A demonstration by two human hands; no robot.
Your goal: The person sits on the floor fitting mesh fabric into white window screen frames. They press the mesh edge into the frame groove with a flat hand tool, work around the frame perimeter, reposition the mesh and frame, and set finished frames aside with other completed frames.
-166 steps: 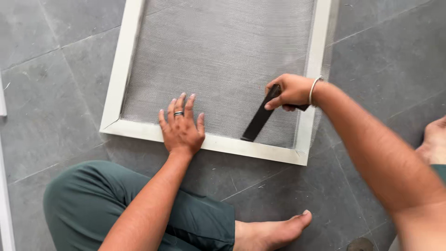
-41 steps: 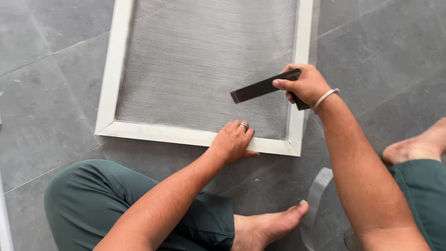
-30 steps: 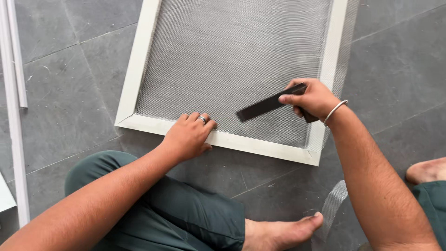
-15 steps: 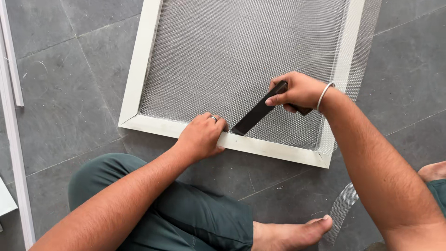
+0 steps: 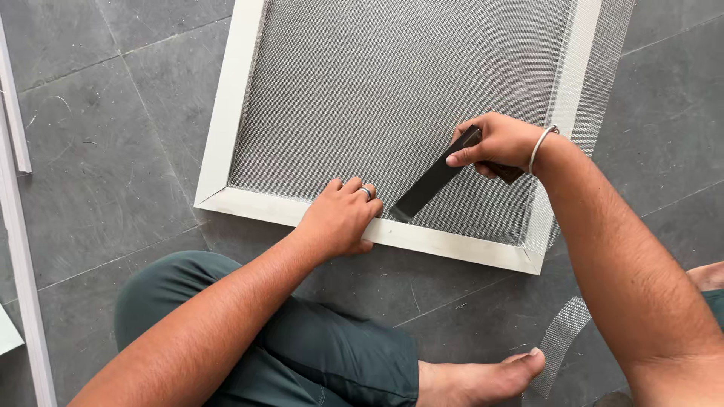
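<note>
A white rectangular frame point(image 5: 226, 120) lies flat on the grey floor, with grey wire mesh point(image 5: 392, 83) stretched across it. My left hand point(image 5: 341, 217), a ring on one finger, presses down on the frame's near rail. My right hand point(image 5: 498, 143), a metal bangle on its wrist, grips a dark flat blade tool point(image 5: 431, 181). The blade slants down and left, its tip at the inner edge of the near rail just beside my left fingers. Loose mesh overhangs the frame's right rail.
White frame strips point(image 5: 19, 226) lie along the left edge on the tiled floor. A cut-off strip of mesh point(image 5: 562, 339) rests by my bare foot point(image 5: 483, 377). My bent leg in dark green trousers point(image 5: 317, 354) fills the bottom of the view.
My right hand swung the blade from lying across the mesh to pointing down at the near rail. My left hand stayed on the rail, sliding a little along it.
</note>
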